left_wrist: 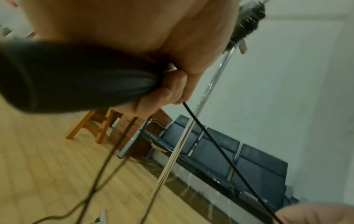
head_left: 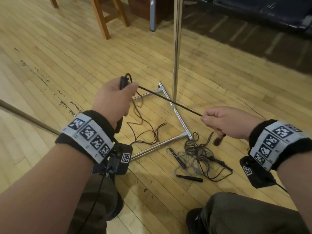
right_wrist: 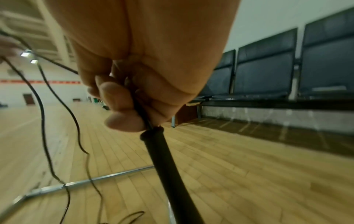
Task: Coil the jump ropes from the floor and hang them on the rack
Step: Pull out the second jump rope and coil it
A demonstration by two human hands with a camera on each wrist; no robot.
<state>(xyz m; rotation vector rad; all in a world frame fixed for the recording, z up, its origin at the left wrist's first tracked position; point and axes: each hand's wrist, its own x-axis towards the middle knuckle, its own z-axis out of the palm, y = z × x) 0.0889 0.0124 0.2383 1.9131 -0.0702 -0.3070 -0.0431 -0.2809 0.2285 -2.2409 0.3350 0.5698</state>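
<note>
Above the pale wooden plank floor (head_left: pixel 50 48), in the head view, the left hand (head_left: pixel 114 98) is gripping 1 black foam rope handle (head_left: pixel 123 82) with all fingers curled round it. The right hand (head_left: pixel 226 120) is closing in a fist on the thin black jump rope cord (head_left: pixel 168 100), which is running taut between both hands. A loose part of this cord is lying on the floor inside the chrome tube rack base (head_left: pixel 179 115), beside the upright chrome rack pole (head_left: pixel 176 48). A tangled pile of grey and dark ropes with black handles (head_left: pixel 194 159) is lying just outside the base.

Left wrist view: fingers (left_wrist: pixel 172 89) are wrapping the handle (left_wrist: pixel 76 75); cord (left_wrist: pixel 220 148) is leaving the fist.

Right wrist view: fingers (right_wrist: pixel 122 106) are pinching the cord directly above the second black handle (right_wrist: pixel 168 174), which is hanging below the fist.
</note>
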